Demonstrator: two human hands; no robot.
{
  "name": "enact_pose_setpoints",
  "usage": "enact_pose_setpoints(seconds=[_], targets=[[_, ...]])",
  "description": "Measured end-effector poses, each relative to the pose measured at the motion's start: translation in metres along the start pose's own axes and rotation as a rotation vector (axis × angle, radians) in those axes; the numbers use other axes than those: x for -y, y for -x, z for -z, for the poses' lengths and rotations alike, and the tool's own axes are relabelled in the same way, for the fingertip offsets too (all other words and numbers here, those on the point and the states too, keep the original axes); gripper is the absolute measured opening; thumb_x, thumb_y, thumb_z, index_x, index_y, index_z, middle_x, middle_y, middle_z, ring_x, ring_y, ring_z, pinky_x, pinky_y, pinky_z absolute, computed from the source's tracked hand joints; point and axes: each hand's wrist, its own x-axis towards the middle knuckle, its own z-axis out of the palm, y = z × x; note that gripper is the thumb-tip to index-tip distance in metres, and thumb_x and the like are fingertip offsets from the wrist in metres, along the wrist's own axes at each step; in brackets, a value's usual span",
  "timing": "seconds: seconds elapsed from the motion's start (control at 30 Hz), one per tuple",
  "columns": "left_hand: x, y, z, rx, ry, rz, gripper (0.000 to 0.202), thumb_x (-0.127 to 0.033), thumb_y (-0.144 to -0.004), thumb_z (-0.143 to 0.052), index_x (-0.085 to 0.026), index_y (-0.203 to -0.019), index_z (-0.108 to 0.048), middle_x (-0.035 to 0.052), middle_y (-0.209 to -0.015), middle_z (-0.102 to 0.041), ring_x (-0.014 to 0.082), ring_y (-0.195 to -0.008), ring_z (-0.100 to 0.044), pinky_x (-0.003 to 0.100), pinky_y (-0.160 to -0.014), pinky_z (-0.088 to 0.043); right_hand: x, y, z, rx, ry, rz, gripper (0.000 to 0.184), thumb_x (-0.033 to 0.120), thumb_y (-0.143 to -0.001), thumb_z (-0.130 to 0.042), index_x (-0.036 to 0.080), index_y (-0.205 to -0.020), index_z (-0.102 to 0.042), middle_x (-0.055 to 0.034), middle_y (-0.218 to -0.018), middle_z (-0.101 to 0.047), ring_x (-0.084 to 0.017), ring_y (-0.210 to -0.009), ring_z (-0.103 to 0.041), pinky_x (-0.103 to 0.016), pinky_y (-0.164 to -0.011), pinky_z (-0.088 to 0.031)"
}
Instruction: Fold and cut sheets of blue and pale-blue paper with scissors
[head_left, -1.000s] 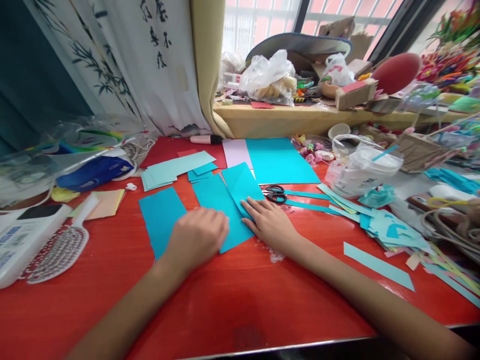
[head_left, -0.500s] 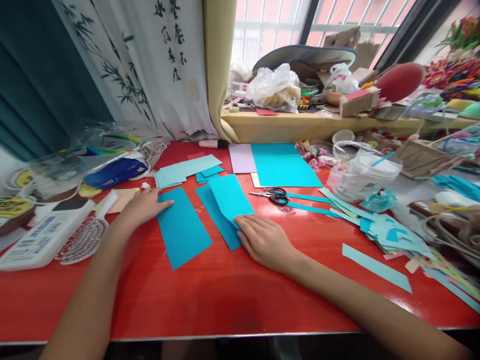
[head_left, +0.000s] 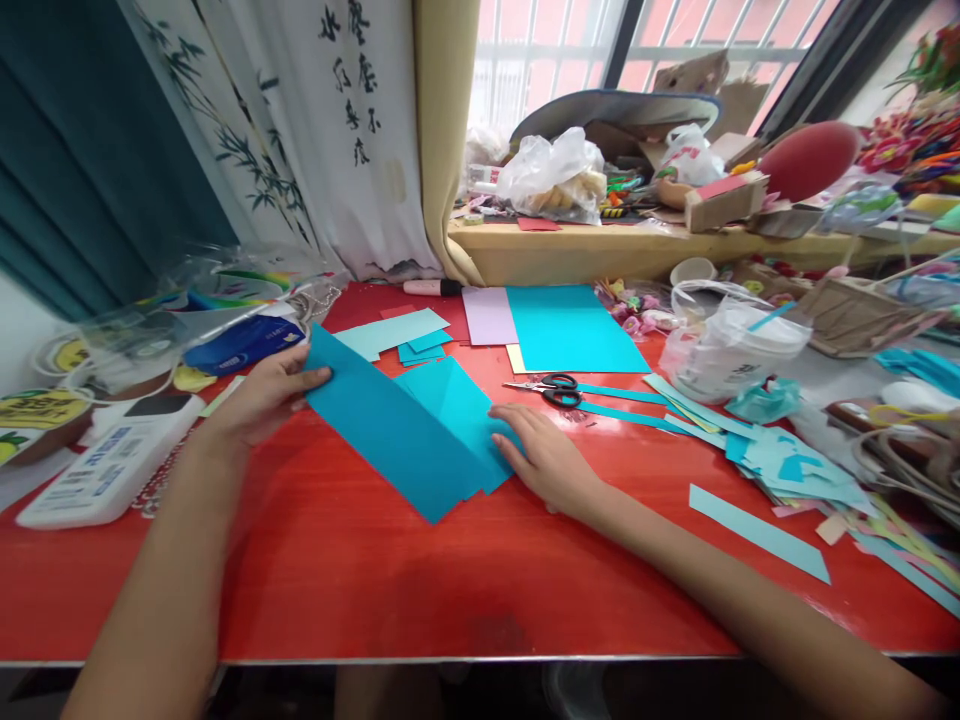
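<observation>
My left hand [head_left: 276, 392] pinches the upper left end of a blue paper strip [head_left: 390, 430], which slants down to the right, its far end overlapping other blue paper pieces [head_left: 469, 405]. Beside the right edge of those pieces is my right hand [head_left: 551, 455], its fingers apart and the fingertips at the paper's edge. Black-handled scissors [head_left: 559, 391] lie just beyond my right hand, blades pointing left. Behind the strip rest pale blue strips [head_left: 397, 332] and small blue pieces [head_left: 424, 346].
A large blue sheet [head_left: 574, 330] and a lilac sheet [head_left: 489, 315] lie at the back. On the right are paper scraps [head_left: 802, 465], a loose pale strip [head_left: 757, 532] and a white bucket [head_left: 739, 345]. A white box [head_left: 109, 465] stands at the left.
My left hand has lifted the left blue strip off the table and swung it right, over the other blue pieces. My right hand has shifted slightly right, off the folded-over piece.
</observation>
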Motion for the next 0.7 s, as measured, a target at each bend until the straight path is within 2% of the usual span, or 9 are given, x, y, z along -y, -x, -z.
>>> enact_pose_setpoints(seconds=[0.1, 0.2, 0.23, 0.3, 0.37, 0.43, 0.53, 0.6, 0.7], targets=[[0.000, -0.005, -0.025, 0.015, 0.042, -0.051, 0.029, -0.038, -0.068, -0.066, -0.022, -0.090, -0.058, -0.0045, -0.060, -0.047, 0.0021, -0.038, -0.029, 0.016, -0.034, -0.021, -0.013, -0.001, -0.007, 0.086, 0.098, -0.037, 0.046, 0.038, -0.090, -0.037, 0.009, -0.126, -0.042, -0.0171, -0.130, -0.046, -0.026, -0.123, -0.039, -0.044, -0.100, -0.034], [0.016, -0.018, -0.054, -0.004, -0.084, -0.042, 0.028, -0.039, -0.070, -0.062, -0.018, -0.089, -0.058, -0.0033, -0.061, -0.047, 0.0047, -0.042, -0.036, 0.017, -0.037, -0.025, -0.016, 0.001, -0.011, 0.159, 0.146, 0.018, 0.050, 0.040, -0.090, -0.036, 0.010, -0.130, -0.038, -0.0164, -0.136, -0.040, -0.026, -0.127, -0.034, -0.047, -0.103, -0.028], [0.023, -0.022, -0.061, -0.023, -0.250, -0.052, 0.029, -0.042, -0.072, -0.058, -0.018, -0.087, -0.058, -0.0028, -0.061, -0.049, 0.0071, -0.045, -0.041, 0.019, -0.040, -0.030, -0.015, 0.002, -0.012, 0.172, 0.147, 0.039, 0.050, 0.040, -0.090, -0.034, 0.011, -0.131, -0.037, -0.0154, -0.136, -0.040, -0.026, -0.127, -0.033, -0.048, -0.104, -0.027], [0.034, -0.027, -0.072, -0.036, -0.382, -0.056, 0.030, -0.044, -0.070, -0.058, -0.017, -0.083, -0.059, 0.0008, -0.071, -0.055, 0.0140, -0.060, -0.052, 0.025, -0.053, -0.041, -0.011, 0.003, -0.011, 0.183, 0.136, 0.072, 0.050, 0.040, -0.090, -0.033, 0.013, -0.132, -0.035, -0.0138, -0.136, -0.041, -0.025, -0.127, -0.033, -0.050, -0.104, -0.025], [0.040, -0.028, -0.078, -0.063, -0.464, -0.073, 0.033, -0.044, -0.066, -0.061, -0.017, -0.084, -0.060, 0.0053, -0.088, -0.058, 0.0226, -0.083, -0.056, 0.033, -0.072, -0.043, -0.008, 0.003, -0.010, 0.179, 0.118, 0.076, 0.050, 0.040, -0.090, -0.034, 0.014, -0.133, -0.034, -0.0131, -0.134, -0.043, -0.025, -0.126, -0.035, -0.051, -0.104, -0.025], [0.040, -0.026, -0.080, -0.109, -0.601, -0.076, 0.042, -0.046, -0.065, -0.062, -0.017, -0.095, -0.059, 0.0094, -0.107, -0.054, 0.0291, -0.101, -0.050, 0.038, -0.084, -0.038, -0.007, 0.003, -0.008, 0.172, 0.099, 0.065, 0.052, 0.041, -0.089, -0.036, 0.014, -0.134, -0.031, -0.0130, -0.133, -0.044, -0.025, -0.125, -0.037, -0.051, -0.104, -0.025], [0.033, -0.022, -0.082, -0.140, -0.835, -0.001, 0.062, -0.051, -0.065, -0.059, -0.018, -0.116, -0.049, 0.0139, -0.124, -0.044, 0.0322, -0.109, -0.047, 0.040, -0.087, -0.037, -0.008, 0.005, -0.007, 0.186, 0.083, 0.070, 0.052, 0.035, -0.088, -0.037, 0.012, -0.134, -0.029, -0.0136, -0.135, -0.041, -0.026, -0.126, -0.034, -0.051, -0.105, -0.023], [0.028, -0.021, -0.082, -0.109, -0.878, 0.062, 0.064, -0.053, -0.065, -0.059, -0.017, -0.117, -0.048, 0.0143, -0.121, -0.048, 0.0315, -0.104, -0.051, 0.038, -0.081, -0.041, -0.008, 0.006, -0.007, 0.208, 0.077, 0.088, 0.052, 0.029, -0.088, -0.036, 0.009, -0.135, -0.027, -0.0156, -0.137, -0.038, -0.026, -0.128, -0.031, -0.051, -0.105, -0.021], [0.026, -0.022, -0.082, -0.038, -0.831, 0.052, 0.049, -0.051, -0.065, -0.060, -0.015, -0.098, -0.058, 0.0118, -0.102, -0.060, 0.0305, -0.091, -0.057, 0.036, -0.074, -0.043, -0.007, 0.008, -0.009, 0.222, 0.053, 0.106, 0.051, 0.021, -0.087, -0.035, 0.007, -0.136, -0.025, -0.0175, -0.139, -0.034, -0.025, -0.129, -0.028, -0.051, -0.106, -0.020]])
